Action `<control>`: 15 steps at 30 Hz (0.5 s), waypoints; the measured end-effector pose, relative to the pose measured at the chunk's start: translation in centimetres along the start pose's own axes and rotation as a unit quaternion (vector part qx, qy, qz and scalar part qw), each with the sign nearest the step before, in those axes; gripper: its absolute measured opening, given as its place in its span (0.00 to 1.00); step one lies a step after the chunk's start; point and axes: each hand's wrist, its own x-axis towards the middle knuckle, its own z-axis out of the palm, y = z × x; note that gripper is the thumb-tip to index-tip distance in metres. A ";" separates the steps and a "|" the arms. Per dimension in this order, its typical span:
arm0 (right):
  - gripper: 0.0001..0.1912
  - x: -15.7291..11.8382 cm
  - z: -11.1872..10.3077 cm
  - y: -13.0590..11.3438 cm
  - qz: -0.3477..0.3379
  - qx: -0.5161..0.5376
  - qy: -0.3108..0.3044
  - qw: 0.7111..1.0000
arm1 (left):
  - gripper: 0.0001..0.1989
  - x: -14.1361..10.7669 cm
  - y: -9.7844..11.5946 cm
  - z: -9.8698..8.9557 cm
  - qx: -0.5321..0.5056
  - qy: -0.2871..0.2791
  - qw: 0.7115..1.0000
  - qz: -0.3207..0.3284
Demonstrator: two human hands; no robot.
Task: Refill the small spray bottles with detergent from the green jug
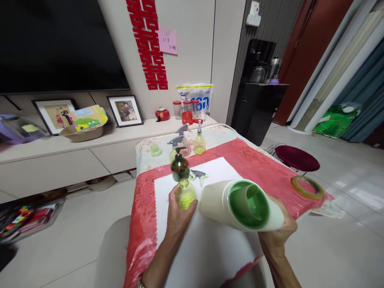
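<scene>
My left hand [179,216] is closed around a small ribbed yellow-green bottle [186,197] with an open neck. My right hand [280,226] grips a large white detergent bottle [214,202], tipped on its side, its green pouring spout [249,204] facing me. Its handle is mostly hidden by the spout rim and my fingers. Just beyond the small bottle stands a dark green pump bottle [181,168] with a black pump. Beside it a grey and pale green trigger spray head [199,176] lies on the white cloth [220,165].
Behind are a yellowish spray bottle [199,143], a green cap [155,150] and more trigger sprayers. A roll of tape [307,187] lies at the right table edge on the red cloth [255,162]. Red-lidded jars [177,111] stand on the cabinet; a stool [297,158] stands right.
</scene>
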 end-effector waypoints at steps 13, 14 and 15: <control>0.09 1.6 -1.2 -0.9 0.021 0.012 -0.080 0.996 | 0.40 -0.1 -0.1 -0.1 -0.002 -0.001 1.000 -0.023; 0.09 1.9 -1.3 -0.8 0.021 0.014 -0.086 0.996 | 0.40 -0.1 -0.1 -0.1 -0.005 -0.004 1.000 -0.027; 0.10 2.1 -1.3 -0.8 0.022 0.015 -0.092 0.995 | 0.40 -0.1 -0.1 -0.1 -0.008 -0.009 0.999 -0.032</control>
